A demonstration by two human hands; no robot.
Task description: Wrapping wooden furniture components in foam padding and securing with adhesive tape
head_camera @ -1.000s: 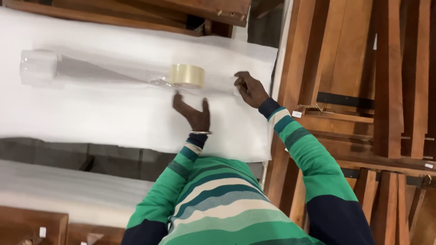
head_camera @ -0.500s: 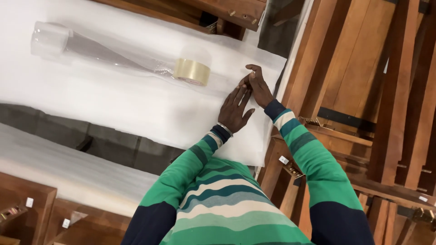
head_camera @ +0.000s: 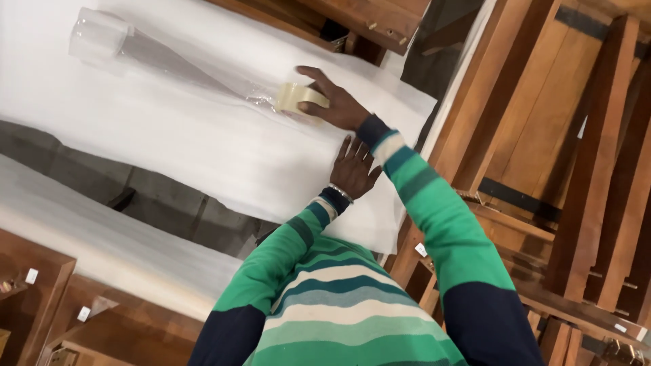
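A roll of clear packing tape (head_camera: 293, 97) lies on a white foam sheet (head_camera: 169, 135) that covers a piece of furniture. A long strip of tape (head_camera: 183, 64) runs from the roll to the upper left and ends at a clear wrapped bulge (head_camera: 98, 35). My right hand (head_camera: 332, 102) rests on the roll, fingers curled around it. My left hand (head_camera: 354, 169) lies flat on the foam just below, fingers spread. Both arms wear green striped sleeves.
Stacked brown wooden furniture frames (head_camera: 576, 156) fill the right side. More wooden pieces (head_camera: 339, 17) lie beyond the sheet at the top. A second white foam sheet (head_camera: 102, 237) and wooden furniture with small white tags (head_camera: 41, 305) lie at the lower left.
My right hand has moved left from the sheet's edge onto the tape roll and closed on it. My left hand has settled flat on the foam below it. The view shifted.
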